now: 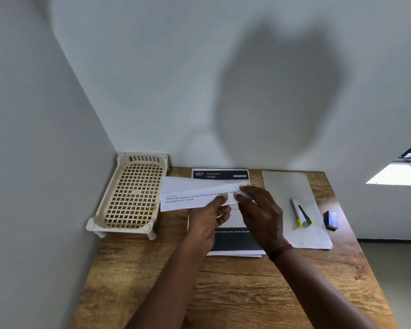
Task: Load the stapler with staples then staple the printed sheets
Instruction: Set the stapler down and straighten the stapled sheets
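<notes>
Pinching printed sheet [188, 200] with left hand [207, 224] and right hand [261, 214]; align edges squarely on stack [230, 242] before fetching stapler [300, 213].

Soft, fairly bright daylight fills the scene. At 3 o'clock a bright window opening [396, 174] is blown out to plain white. A broad, blurry-edged dark shadow [280, 96] lies on the pale grey painted wall [152, 79] toward 1 o'clock. Wide-angle distortion slants the wall corner at 10 o'clock, and the top-left corner darkens. Bold print on the folded white printed sheet [195, 198] at centre reads clearly, while finer print is soft.
</notes>
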